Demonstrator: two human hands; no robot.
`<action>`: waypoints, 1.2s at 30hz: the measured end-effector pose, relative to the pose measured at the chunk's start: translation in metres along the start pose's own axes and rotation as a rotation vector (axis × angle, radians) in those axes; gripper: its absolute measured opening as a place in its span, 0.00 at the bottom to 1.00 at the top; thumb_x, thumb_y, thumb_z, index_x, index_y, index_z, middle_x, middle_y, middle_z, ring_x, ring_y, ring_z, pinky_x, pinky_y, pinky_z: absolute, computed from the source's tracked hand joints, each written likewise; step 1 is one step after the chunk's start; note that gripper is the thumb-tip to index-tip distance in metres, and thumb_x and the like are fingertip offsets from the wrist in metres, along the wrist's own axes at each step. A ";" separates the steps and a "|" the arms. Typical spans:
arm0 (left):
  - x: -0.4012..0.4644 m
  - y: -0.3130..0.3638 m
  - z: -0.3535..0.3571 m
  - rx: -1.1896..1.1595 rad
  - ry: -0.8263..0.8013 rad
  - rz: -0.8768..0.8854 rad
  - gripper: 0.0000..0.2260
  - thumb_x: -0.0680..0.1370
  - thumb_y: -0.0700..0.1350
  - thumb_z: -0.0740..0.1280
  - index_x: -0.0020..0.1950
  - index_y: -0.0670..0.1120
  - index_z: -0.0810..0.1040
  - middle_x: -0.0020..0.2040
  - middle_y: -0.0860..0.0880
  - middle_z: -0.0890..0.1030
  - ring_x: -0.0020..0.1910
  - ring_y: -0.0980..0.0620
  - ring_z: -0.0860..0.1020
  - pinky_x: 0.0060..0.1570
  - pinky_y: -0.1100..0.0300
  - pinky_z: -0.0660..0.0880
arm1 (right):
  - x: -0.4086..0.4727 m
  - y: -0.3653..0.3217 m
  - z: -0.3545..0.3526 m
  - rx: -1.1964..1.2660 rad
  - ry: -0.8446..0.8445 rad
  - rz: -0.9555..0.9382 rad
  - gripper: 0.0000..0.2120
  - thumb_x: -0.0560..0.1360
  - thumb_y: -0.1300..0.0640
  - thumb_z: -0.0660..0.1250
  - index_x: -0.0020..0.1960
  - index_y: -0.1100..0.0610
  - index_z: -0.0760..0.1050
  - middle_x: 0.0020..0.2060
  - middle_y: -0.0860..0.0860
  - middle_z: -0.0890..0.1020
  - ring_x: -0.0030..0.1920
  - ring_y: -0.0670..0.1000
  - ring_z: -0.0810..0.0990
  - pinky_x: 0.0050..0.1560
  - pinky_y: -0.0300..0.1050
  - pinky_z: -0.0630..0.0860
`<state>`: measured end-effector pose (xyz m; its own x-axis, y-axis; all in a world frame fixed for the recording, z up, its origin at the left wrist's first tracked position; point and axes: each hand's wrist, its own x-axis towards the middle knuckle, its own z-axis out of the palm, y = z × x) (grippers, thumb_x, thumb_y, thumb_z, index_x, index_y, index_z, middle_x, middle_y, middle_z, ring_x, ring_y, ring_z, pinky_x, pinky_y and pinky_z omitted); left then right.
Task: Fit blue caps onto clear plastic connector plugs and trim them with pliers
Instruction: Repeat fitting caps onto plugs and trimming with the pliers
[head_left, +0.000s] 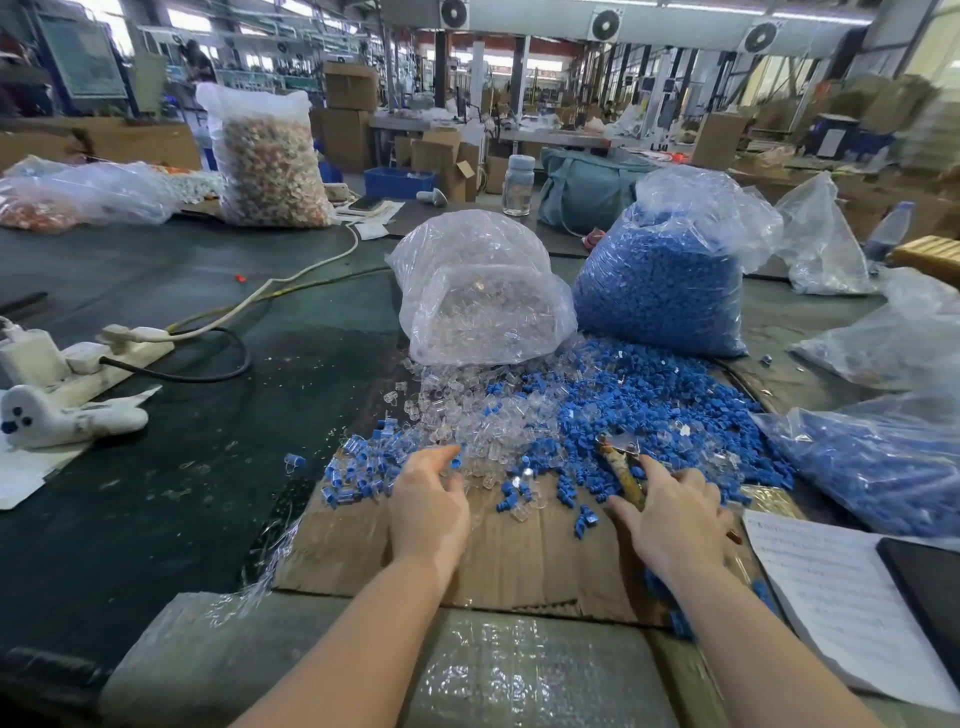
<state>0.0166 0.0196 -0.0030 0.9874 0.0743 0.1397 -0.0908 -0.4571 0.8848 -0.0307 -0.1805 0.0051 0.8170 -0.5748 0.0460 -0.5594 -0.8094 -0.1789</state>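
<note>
Loose clear connector plugs (457, 415) and blue caps (654, 400) lie heaped on a cardboard sheet (519, 556). Behind them stand a bag of clear plugs (483, 296) and a bag of blue caps (660, 280). A smaller heap of capped plugs (358, 467) lies at the left of the cardboard. My left hand (428, 504) is palm down, its fingertips in the clear plugs, and I see nothing gripped in it. My right hand (675, 519) closes over the yellowish handle of the pliers (618, 462), whose metal jaws rest on the blue caps.
A power strip (119, 353) with cables and a white handheld device (62, 415) lie to the left. Printed sheets (841, 597) and another bag of blue parts (872, 467) are at the right. A clear bottle (518, 184) and a tall bag of mixed parts (270, 161) stand behind.
</note>
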 end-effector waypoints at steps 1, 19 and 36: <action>-0.005 0.000 0.005 0.060 -0.014 0.068 0.15 0.78 0.37 0.63 0.64 0.48 0.75 0.62 0.53 0.75 0.52 0.58 0.74 0.57 0.67 0.68 | 0.001 0.000 0.001 -0.010 0.002 -0.003 0.31 0.75 0.37 0.59 0.73 0.49 0.59 0.64 0.59 0.68 0.64 0.59 0.66 0.62 0.55 0.65; -0.027 -0.017 0.033 0.430 -0.150 0.415 0.17 0.81 0.47 0.58 0.70 0.51 0.69 0.62 0.56 0.73 0.62 0.56 0.64 0.67 0.65 0.54 | -0.035 -0.041 0.035 0.079 0.113 -0.456 0.22 0.80 0.55 0.52 0.72 0.40 0.61 0.68 0.40 0.68 0.66 0.49 0.63 0.68 0.51 0.54; -0.031 -0.017 0.030 0.378 -0.132 0.449 0.15 0.79 0.48 0.62 0.65 0.52 0.72 0.57 0.56 0.73 0.57 0.57 0.65 0.63 0.64 0.60 | -0.047 -0.037 0.041 0.413 0.328 -0.391 0.04 0.72 0.58 0.70 0.43 0.53 0.75 0.37 0.46 0.78 0.42 0.53 0.74 0.47 0.48 0.61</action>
<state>-0.0089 -0.0015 -0.0361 0.8730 -0.2990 0.3852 -0.4745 -0.7032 0.5295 -0.0430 -0.1185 -0.0304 0.8276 -0.3075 0.4696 -0.0768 -0.8908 -0.4479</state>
